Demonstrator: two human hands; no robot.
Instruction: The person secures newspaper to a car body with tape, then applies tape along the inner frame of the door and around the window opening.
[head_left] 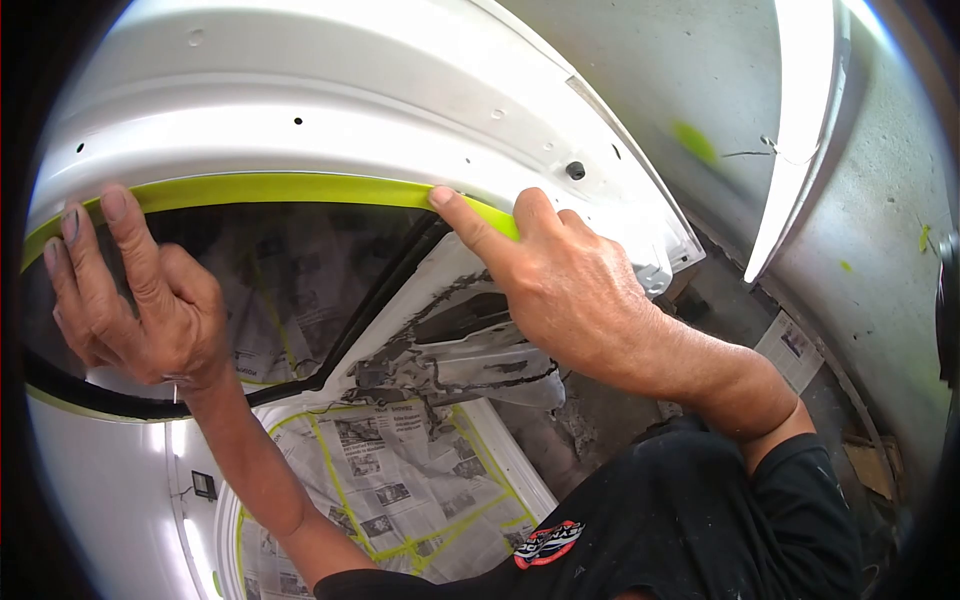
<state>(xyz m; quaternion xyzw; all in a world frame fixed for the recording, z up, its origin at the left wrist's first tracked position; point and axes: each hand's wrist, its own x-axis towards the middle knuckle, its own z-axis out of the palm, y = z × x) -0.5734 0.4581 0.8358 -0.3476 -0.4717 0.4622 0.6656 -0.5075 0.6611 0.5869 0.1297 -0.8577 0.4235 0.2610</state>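
A strip of yellow-green masking tape (290, 188) follows the curved edge of a white car door frame (370, 140), just above a dark window (310, 260). My left hand (150, 290) is open at the left, its fingers stretched up and their tips on or by the tape. With its index finger, my right hand (560, 275) presses on the tape near the top of a black divider bar (385, 300). The tape runs in under that hand, and its other fingers are curled with their tips hidden.
Newspaper sheets (400, 480) edged with yellow-green tape cover a surface below. A white curved strip (800, 130) hangs by the grey wall (700, 60) at right. Another newspaper piece (790, 350) lies at the wall's foot. A small lamp (204, 486) shows at lower left.
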